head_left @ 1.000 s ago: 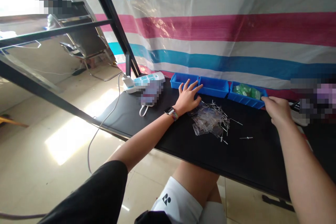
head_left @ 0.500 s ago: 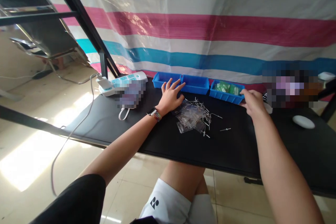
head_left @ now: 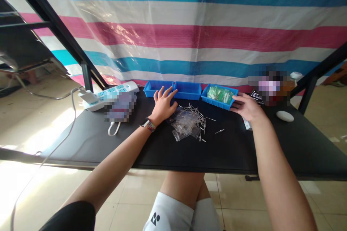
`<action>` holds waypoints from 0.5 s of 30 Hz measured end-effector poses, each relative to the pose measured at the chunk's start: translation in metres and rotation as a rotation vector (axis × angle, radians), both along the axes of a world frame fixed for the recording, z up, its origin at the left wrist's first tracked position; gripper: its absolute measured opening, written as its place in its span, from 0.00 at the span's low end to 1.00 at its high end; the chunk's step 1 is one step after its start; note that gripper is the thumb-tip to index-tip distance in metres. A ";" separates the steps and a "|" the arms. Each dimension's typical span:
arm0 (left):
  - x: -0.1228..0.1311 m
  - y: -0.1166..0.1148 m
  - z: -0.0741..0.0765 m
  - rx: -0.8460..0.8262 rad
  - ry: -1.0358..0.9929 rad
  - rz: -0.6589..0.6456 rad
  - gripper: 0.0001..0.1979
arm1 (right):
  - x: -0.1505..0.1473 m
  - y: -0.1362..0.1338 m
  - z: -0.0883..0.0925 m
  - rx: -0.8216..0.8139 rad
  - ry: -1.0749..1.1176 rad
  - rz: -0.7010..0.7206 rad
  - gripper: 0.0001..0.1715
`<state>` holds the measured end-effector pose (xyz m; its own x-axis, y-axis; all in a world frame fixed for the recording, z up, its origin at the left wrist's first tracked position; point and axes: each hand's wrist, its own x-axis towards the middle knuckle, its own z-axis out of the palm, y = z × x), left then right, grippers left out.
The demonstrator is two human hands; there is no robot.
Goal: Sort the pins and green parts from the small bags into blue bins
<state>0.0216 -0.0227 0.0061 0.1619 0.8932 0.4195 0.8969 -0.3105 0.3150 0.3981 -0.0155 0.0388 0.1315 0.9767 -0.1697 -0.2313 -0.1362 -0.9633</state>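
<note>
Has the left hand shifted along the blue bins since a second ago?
No. The left hand still lies flat where the left two blue bins meet; only the camera panned.

Looks like a makeshift small-parts assembly station, workshop-type, not a home or office. Black worktop (head_left: 244, 151) on a black metal frame (head_left: 51, 25), backed by a striped plastic tarp (head_left: 189, 32) with clear sheeting over it. Three blue parts bins (head_left: 189, 92) lined along the worktop's back edge, the right one filled with small green bagged parts. Loose metal pins and clear little bags (head_left: 188, 121) piled mid-worktop. Power strip (head_left: 108, 94) at the back-left corner, cable trailing to a tiled floor (head_left: 40, 115).
</note>
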 end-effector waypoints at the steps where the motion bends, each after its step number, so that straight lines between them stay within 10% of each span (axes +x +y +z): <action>1: 0.000 0.000 0.000 -0.001 0.001 0.000 0.32 | -0.001 -0.007 0.001 0.034 -0.013 0.002 0.22; 15: 0.001 0.000 0.002 -0.012 0.001 0.001 0.32 | -0.008 -0.056 -0.013 0.386 -0.320 0.063 0.38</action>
